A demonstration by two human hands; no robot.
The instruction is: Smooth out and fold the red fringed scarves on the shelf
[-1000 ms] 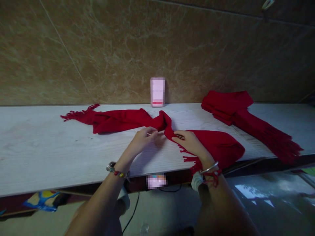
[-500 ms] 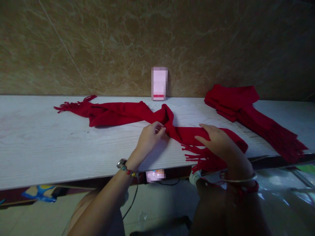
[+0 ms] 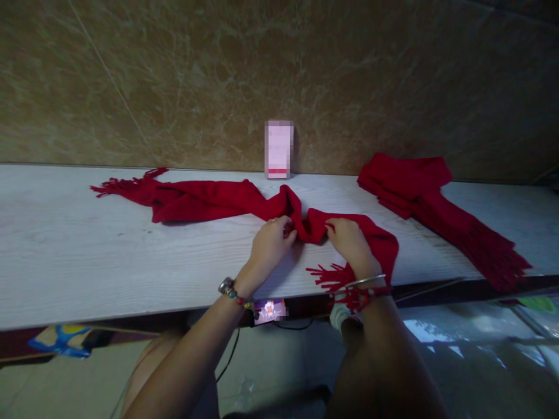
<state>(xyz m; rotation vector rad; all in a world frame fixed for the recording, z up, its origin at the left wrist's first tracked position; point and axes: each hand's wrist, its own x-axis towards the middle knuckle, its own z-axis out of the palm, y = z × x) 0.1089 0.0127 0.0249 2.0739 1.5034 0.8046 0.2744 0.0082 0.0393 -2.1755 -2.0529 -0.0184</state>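
A red fringed scarf lies stretched and bunched along the pale wooden counter. My left hand pinches its front edge at the crumpled middle. To the right of that, my right hand grips the same scarf between thumb and fingers, with a fold standing up between the two hands. The scarf's left fringe points to the far left; its right end bends toward me, and the fringe there hangs partly behind my right wrist.
A second red scarf, folded, lies at the right with its fringe reaching the front edge. A pinkish phone-like object, pixelated, leans on the marbled wall. Below the counter are a lit screen and a blue-and-yellow packet.
My right hand has moved left and closed on the scarf, drawing its right part toward my left hand. The middle is more bunched. My left hand stays at nearly the same spot.
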